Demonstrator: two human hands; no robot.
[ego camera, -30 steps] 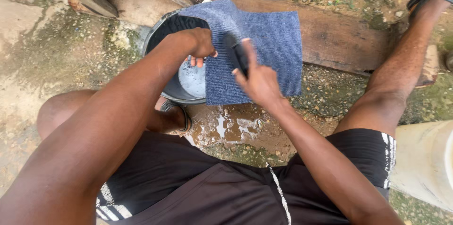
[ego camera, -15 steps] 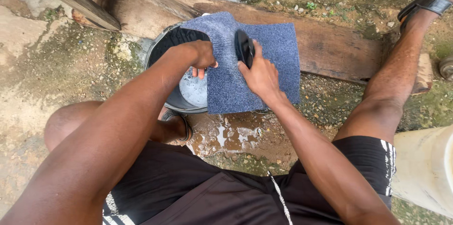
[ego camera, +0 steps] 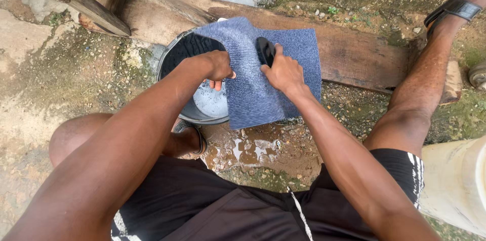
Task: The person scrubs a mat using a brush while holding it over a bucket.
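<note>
Blue ribbed mat [ego camera: 253, 94] draped over rim of black bucket [ego camera: 177, 56] of soapy water, far end resting on wooden plank [ego camera: 354, 54]. Left hand [ego camera: 218, 66] pinching mat's near edge, fingers clenched. Right hand [ego camera: 284, 71] grasping black scrub brush [ego camera: 264, 50], pressed onto mat.

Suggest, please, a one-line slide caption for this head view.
Left hand grips a blue mat draped over a dark bucket while right hand presses a black brush on it.

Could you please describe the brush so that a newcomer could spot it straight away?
Find the dark bucket by the wooden plank; a blue mat drapes over its rim. The brush lies on that mat under the right hand, the only black thing on the blue.
</note>
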